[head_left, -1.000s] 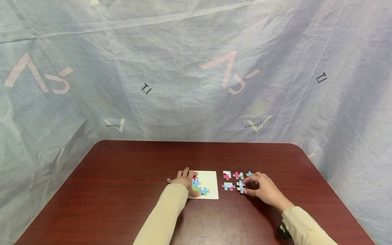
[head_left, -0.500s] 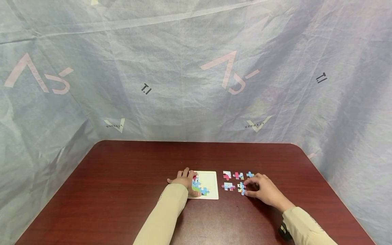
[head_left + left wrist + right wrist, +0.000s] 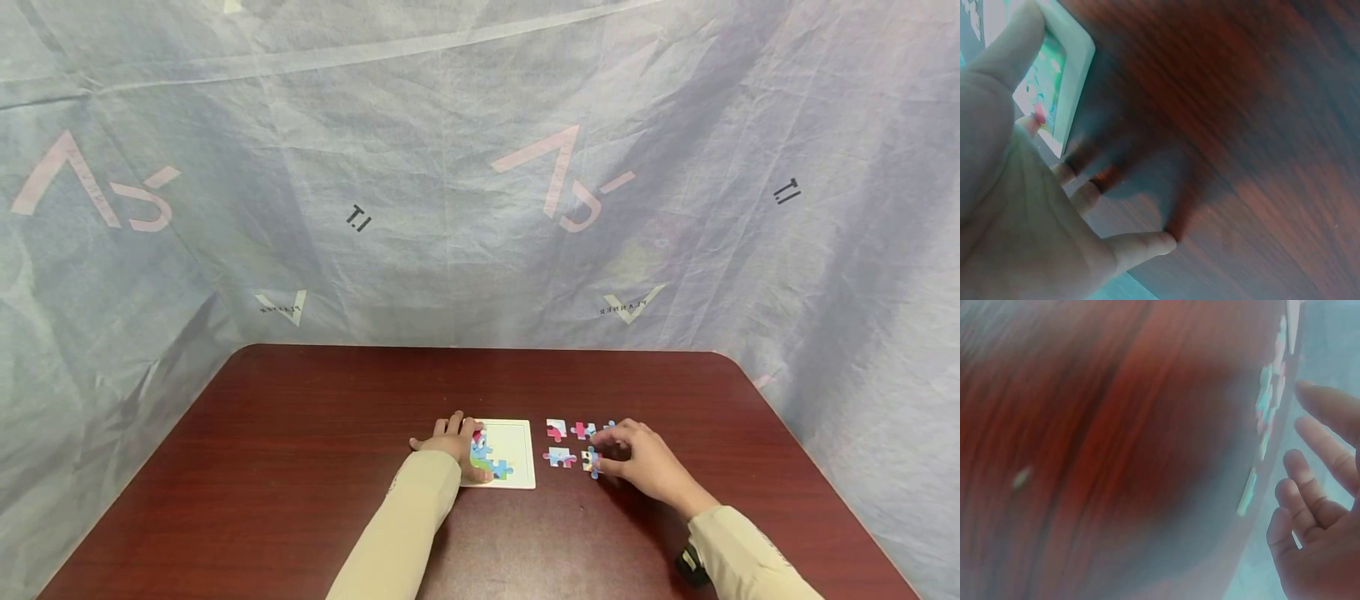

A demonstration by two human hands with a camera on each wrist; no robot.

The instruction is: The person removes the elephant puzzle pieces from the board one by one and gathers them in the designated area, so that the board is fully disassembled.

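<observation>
The puzzle board (image 3: 516, 442) lay on the table (image 3: 300, 500), with the left hand (image 3: 448, 448) spread over its left edge, fingers apart and gripping nothing. Joined pieces (image 3: 501, 470) showed along the board's left and near parts; some were probably hidden under that hand. Toward its right and far sides the board's pale floor was uncovered.

Five loose pieces could be made out to the right of the board, in two rough rows. The right hand (image 3: 637, 458) was beyond them on the side away from the board, thumb and finger parted around the yellow-and-blue piece (image 3: 588, 461). No pinch showed; whether the thumb touched the piece could not be told. A blue piece (image 3: 610, 426) was partly covered by the fingers.

The step in hand seemed to be choosing or arranging a loose piece while the board was steadied. The next move likely called for closing thumb and finger on one piece's edges without nudging its close neighbours.

A strip of tabletop separated the board from the loose pieces, and broad tabletop stretched to the board's left. The table's far edge, with a cloth (image 3: 450, 208) behind, stood well beyond the board.
</observation>
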